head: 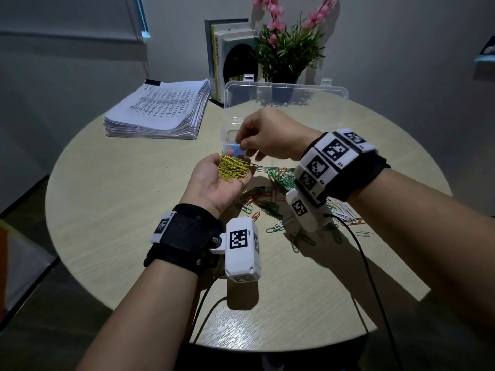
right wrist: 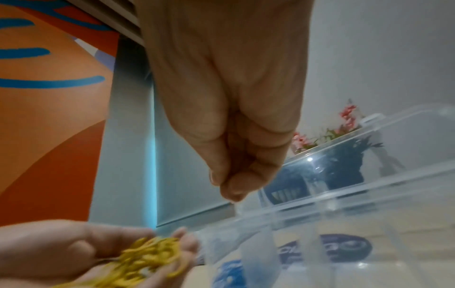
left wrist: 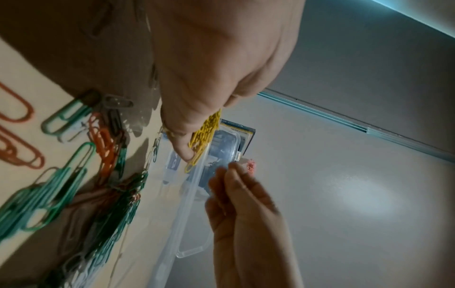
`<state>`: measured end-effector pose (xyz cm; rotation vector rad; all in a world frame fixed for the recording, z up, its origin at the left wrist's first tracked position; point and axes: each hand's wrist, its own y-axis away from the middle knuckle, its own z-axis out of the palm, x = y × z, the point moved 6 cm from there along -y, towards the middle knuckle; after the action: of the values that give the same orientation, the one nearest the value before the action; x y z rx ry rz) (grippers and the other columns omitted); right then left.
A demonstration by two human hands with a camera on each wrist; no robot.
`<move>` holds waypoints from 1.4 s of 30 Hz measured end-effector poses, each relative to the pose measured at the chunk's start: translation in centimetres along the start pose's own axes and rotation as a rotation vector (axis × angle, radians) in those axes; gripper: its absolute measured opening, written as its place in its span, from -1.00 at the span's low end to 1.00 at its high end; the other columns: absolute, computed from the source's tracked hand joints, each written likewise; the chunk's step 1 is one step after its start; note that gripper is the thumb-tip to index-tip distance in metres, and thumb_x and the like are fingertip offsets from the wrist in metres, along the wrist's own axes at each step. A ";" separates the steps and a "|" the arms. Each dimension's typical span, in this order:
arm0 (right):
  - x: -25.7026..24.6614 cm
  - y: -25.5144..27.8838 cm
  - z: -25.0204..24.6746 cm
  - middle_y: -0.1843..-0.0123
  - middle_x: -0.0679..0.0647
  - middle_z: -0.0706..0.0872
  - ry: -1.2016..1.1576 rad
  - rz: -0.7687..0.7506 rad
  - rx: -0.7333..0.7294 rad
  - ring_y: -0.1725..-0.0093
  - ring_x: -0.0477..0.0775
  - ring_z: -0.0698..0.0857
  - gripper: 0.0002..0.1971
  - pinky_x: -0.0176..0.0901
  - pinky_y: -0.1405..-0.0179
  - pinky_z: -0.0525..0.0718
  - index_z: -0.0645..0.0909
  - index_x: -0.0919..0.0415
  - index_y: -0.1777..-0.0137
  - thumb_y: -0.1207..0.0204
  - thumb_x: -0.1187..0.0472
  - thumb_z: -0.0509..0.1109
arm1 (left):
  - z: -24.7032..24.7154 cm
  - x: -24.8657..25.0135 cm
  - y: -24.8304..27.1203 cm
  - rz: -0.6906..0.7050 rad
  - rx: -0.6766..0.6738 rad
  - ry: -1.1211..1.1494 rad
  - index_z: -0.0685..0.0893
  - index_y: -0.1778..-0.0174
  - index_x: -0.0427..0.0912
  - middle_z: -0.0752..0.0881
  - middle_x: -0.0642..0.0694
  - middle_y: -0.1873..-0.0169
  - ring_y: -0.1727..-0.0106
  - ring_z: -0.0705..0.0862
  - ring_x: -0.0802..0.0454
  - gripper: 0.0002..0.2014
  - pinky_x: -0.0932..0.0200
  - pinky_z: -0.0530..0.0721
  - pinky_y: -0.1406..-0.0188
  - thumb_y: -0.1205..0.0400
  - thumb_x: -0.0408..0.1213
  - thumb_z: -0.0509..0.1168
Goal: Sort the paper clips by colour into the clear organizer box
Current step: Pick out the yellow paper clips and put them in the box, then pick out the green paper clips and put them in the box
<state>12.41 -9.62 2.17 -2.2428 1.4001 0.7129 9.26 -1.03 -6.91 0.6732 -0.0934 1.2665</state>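
My left hand (head: 211,180) is palm up above the table and cups a heap of yellow paper clips (head: 233,170), its fingers curled under them (left wrist: 206,132). Just above it my right hand (head: 249,145) hovers over the left end of the clear organizer box (head: 284,97), whose lid stands open. The right fingertips (right wrist: 229,189) are pinched together and no clip shows between them. Blue clips (head: 235,151) lie in the box's left compartment. Loose green clips (head: 278,178), orange ones (head: 255,215) and white ones (head: 345,210) are scattered on the table under my right wrist.
The round wooden table (head: 107,210) carries a thick paper stack (head: 160,111) at the back left. Books (head: 230,54) and a potted plant with pink flowers (head: 289,46) stand behind the box. Black cables (head: 359,250) trail from both wrists over the front edge.
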 end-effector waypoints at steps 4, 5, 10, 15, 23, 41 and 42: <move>2.9 0.4 -4.2 -0.03 0.15 0.79 0.252 0.079 0.170 0.09 0.00 0.71 -0.81 -0.24 0.09 0.68 0.75 0.31 -0.11 -0.57 0.35 0.37 | 0.6 0.7 0.0 0.008 0.013 -0.016 0.53 0.14 -0.30 0.61 -0.32 0.17 0.13 0.62 -0.17 -0.70 -0.15 0.58 0.04 -0.77 -0.22 0.01; 4.0 0.4 -4.9 -0.06 0.16 0.80 0.324 0.117 0.184 0.00 0.05 0.72 -0.80 -0.20 -0.02 0.65 0.76 0.30 -0.12 -0.56 0.35 0.36 | 0.9 0.8 0.1 0.007 0.008 -0.018 0.51 0.15 -0.30 0.61 -0.32 0.19 0.14 0.62 -0.17 -0.74 -0.16 0.59 0.11 -0.75 -0.24 0.05; 8.1 1.1 -4.0 -0.09 0.19 0.78 0.480 0.263 0.084 -0.10 0.19 0.71 -0.73 -0.18 -0.04 0.59 0.73 0.31 -0.15 -0.50 0.21 0.47 | 2.6 1.3 0.2 0.025 -0.049 -0.078 0.48 0.17 -0.37 0.60 -0.35 0.20 0.12 0.64 -0.17 -0.89 -0.07 0.64 -0.11 -0.67 -0.52 0.14; 9.0 1.2 -3.6 0.06 0.23 0.81 0.516 0.259 0.134 0.04 0.25 0.74 -0.83 -0.03 -0.03 0.70 0.77 0.27 0.02 -0.54 0.34 0.34 | 5.0 2.3 0.0 0.087 -0.087 -0.161 0.46 -0.13 -0.39 0.54 -0.37 0.10 0.10 0.58 -0.16 -0.78 -0.06 0.62 -0.16 -0.66 -0.68 0.04; 9.0 1.1 -3.6 0.06 0.23 0.78 0.560 0.256 0.142 0.04 0.28 0.71 -0.80 0.02 -0.02 0.70 0.75 0.26 0.02 -0.53 0.35 0.28 | 7.5 2.4 -4.6 0.095 0.044 -0.299 0.45 0.18 -0.43 0.46 -0.27 0.18 0.11 0.53 -0.06 -0.81 0.10 0.57 -0.34 -0.71 -0.61 0.00; 9.4 1.0 -3.7 0.04 0.25 0.78 0.521 0.225 0.147 0.06 0.28 0.73 -0.79 0.07 -0.01 0.73 0.75 0.31 0.00 -0.55 0.34 0.27 | 9.0 3.9 -7.3 -0.079 0.126 -1.278 0.31 -0.46 -0.42 0.52 -0.52 -0.31 -0.12 0.65 -0.36 -0.46 -0.10 0.50 -0.40 -0.67 -0.13 0.20; 9.4 1.0 -3.7 0.04 0.25 0.79 0.516 0.224 0.146 0.06 0.27 0.73 -0.79 0.08 -0.02 0.74 0.76 0.31 0.00 -0.55 0.35 0.28 | 9.4 3.7 -6.5 -0.082 0.102 -1.261 0.25 -0.51 -0.43 0.49 -0.57 -0.32 -0.21 0.61 -0.41 -0.45 -0.18 0.48 -0.41 -0.71 -0.14 0.15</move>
<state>15.71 -18.75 -0.72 -2.2662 1.8921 0.0780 19.00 -3.61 -0.50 1.4623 -1.0214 0.6033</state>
